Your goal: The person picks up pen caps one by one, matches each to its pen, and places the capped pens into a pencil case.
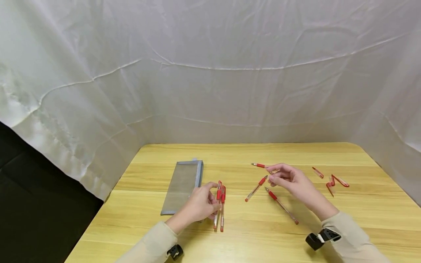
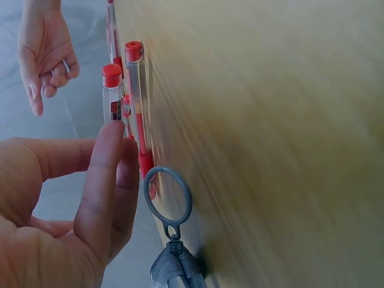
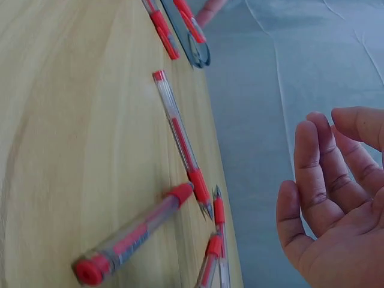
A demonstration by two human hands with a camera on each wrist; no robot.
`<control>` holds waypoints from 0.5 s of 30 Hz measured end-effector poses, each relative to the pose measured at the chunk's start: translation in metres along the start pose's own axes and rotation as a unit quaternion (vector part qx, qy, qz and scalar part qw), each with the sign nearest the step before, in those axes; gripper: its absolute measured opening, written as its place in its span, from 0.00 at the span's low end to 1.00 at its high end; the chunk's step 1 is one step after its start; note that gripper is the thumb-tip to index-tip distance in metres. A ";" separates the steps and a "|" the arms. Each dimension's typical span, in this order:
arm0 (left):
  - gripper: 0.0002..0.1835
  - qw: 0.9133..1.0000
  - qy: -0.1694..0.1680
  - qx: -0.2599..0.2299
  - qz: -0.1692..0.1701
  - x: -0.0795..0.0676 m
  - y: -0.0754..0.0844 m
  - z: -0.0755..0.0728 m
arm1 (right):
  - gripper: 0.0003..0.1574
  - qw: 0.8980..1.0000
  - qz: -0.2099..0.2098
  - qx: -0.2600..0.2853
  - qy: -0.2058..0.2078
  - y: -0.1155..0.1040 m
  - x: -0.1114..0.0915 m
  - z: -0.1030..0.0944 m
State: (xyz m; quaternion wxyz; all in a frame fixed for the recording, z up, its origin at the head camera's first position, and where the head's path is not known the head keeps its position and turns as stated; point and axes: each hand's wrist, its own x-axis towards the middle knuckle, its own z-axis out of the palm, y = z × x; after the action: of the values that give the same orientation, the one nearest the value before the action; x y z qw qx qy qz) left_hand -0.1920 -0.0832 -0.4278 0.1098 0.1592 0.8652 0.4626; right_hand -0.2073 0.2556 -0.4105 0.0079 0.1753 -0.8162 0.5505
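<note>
My left hand (image 1: 200, 204) pinches a capped red gel pen (image 1: 218, 199) between thumb and fingers, and its clear end with a red plug (image 2: 111, 75) shows beyond the fingertips in the left wrist view. Right beside it lies a second capped red pen (image 1: 223, 208), roughly parallel. My right hand (image 1: 292, 182) hovers over the table with loosely curled fingers and nothing between them. Around it are uncapped red pens: one at the back (image 1: 260, 165), one slanting at its left (image 1: 256, 189), one nearer the front (image 1: 281, 206).
A grey mesh zip pouch (image 1: 182, 186) lies flat at the left, partly behind my left hand, with a ring pull (image 2: 168, 201) on its zipper. Several small red-and-clear pieces that look like pen caps (image 1: 337, 181) lie at the right. White cloth (image 1: 230, 91) hangs behind the table (image 1: 236, 241).
</note>
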 end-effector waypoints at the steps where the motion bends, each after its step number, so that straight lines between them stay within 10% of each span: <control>1: 0.37 1.000 0.000 0.005 -0.002 0.000 0.000 0.000 | 0.20 1.000 0.003 -0.003 0.002 0.000 0.000 -0.002; 15: 0.36 0.999 -0.019 0.016 -0.037 -0.002 0.001 0.001 | 0.23 0.999 0.023 -0.024 0.018 0.007 -0.006 -0.024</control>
State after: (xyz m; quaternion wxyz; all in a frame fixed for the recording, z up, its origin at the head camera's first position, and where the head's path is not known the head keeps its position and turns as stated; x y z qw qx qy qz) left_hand -0.1897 -0.0825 -0.4272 0.1401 0.1377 0.8758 0.4408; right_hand -0.2080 0.2815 -0.4089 0.0138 0.1463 -0.8329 0.5336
